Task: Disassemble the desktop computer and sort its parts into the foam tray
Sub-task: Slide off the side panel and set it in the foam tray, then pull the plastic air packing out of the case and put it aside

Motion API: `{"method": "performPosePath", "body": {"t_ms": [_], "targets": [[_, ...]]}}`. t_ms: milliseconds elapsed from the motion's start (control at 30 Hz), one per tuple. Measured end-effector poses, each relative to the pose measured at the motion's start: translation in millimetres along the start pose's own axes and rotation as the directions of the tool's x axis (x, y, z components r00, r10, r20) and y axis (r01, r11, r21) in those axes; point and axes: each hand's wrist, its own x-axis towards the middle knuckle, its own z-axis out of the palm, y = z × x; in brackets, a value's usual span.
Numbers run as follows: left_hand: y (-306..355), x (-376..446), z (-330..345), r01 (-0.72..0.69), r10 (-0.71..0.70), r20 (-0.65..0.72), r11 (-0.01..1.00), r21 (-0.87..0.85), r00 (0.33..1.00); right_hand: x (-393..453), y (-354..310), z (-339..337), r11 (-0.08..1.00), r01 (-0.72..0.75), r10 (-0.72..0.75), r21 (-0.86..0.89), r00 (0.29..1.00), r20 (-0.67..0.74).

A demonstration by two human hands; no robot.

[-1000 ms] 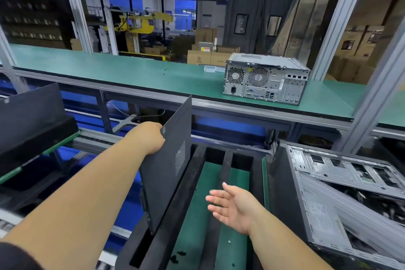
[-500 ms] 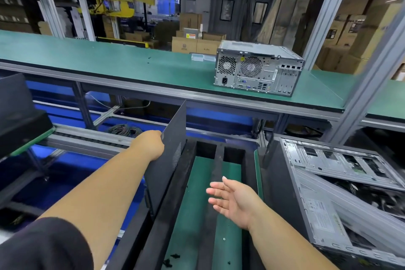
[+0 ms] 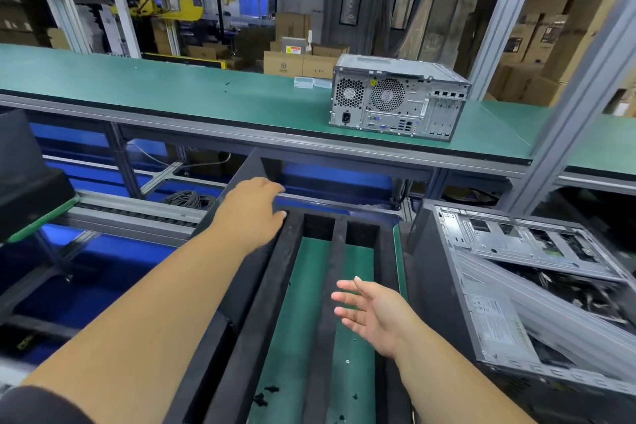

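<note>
The black side panel (image 3: 246, 167) stands on edge in the leftmost slot of the black foam tray (image 3: 332, 272), leaning slightly left. My left hand (image 3: 253, 213) lies against the panel's upper edge with its fingers stretched out, not curled round it. My right hand (image 3: 373, 313) hovers open over the tray's middle slots, palm facing left, holding nothing. To the right of the tray, the opened desktop case (image 3: 509, 289) lies on its side, showing its metal frame and dark cables inside.
A closed desktop computer (image 3: 395, 103) sits on the green conveyor (image 3: 172, 86) behind the tray. An aluminium post (image 3: 578, 107) rises at the right. A roller track (image 3: 137, 210) and another black tray (image 3: 31, 182) are to the left. Small black bits lie on the tray's green floor.
The side panel has gone down into the tray's left slot. My left hand has loosened from gripping its top edge to lying against it. My right hand has barely moved.
</note>
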Motion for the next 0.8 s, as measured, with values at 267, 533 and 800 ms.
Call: {"method": "performPosePath", "body": {"t_ms": [267,533,800], "targets": [[59.8,-31.9,52.5,-0.128,0.143,0.159,0.987,-0.102,0.977,-19.5,19.7,-31.9,0.989,0.023,-0.049,-0.148,0.983,-0.175],[119.8,-76.1,118.8,-0.113,0.209,0.296,0.944,-0.311,0.932,-47.4,34.8,-67.6,0.994,0.042,-0.059,-0.102,0.982,-0.177],[191.7,-84.0,126.0,-0.180,0.297,0.186,0.863,-0.472,0.936,-98.7,-15.6,-116.9,0.879,0.390,-0.437,-0.275,0.889,-0.137]]}}
